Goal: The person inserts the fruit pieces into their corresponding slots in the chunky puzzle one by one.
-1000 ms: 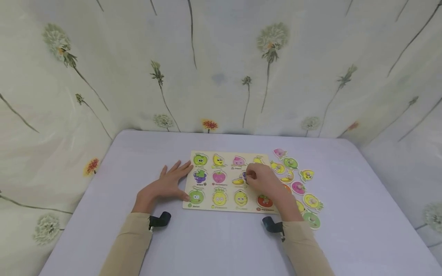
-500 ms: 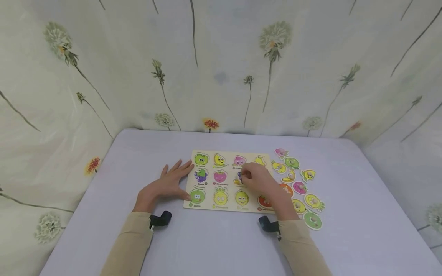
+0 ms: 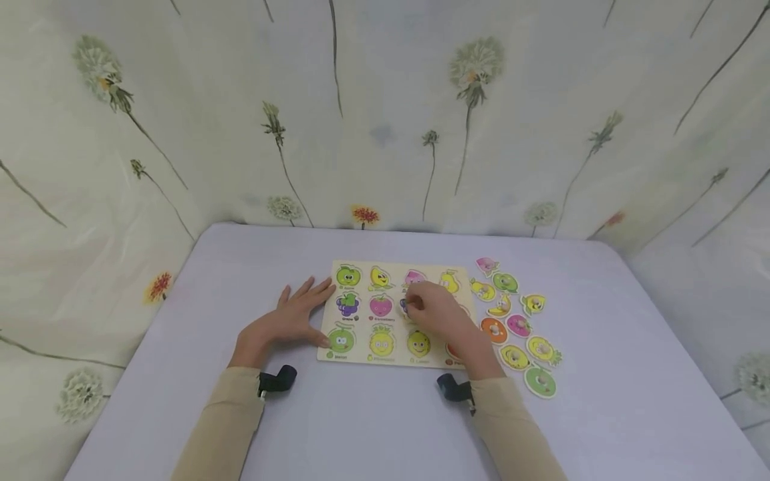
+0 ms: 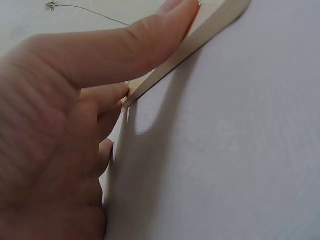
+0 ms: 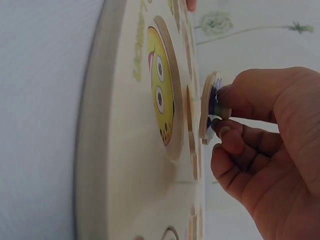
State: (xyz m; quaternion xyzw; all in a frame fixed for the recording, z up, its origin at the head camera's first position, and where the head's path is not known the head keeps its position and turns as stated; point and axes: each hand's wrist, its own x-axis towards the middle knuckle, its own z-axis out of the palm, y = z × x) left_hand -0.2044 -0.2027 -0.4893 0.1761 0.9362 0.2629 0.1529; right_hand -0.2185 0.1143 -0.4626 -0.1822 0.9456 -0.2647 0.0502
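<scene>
A wooden fruit puzzle board (image 3: pixel 361 338) with several printed fruit shapes lies on the white-covered table. My right hand (image 3: pixel 442 312) is over the board's middle row, pinching a purple grape puzzle piece (image 5: pixel 206 112) by its knob between thumb and fingers. In the right wrist view this piece stands off the board's face, beyond the lemon shape (image 5: pixel 162 90). My left hand (image 3: pixel 283 327) is at the board's left edge with fingers spread, its thumb (image 4: pixel 120 52) lying at the near corner. The printed grape shape (image 3: pixel 347 304) is on the board's left, beside the strawberry shape (image 3: pixel 381 306).
Right of the board lie several loose knobbed pieces, among them an orange one (image 3: pixel 494 330), a strawberry (image 3: pixel 519 326), a pineapple (image 3: pixel 541 349) and a green melon (image 3: pixel 541 383). Behind the table (image 3: pixel 385 421) hangs a flower-patterned curtain (image 3: pixel 385 167).
My right hand has moved left across the board with the grape piece, uncovering the pear shape and the orange piece. My left hand stays at the board's edge.
</scene>
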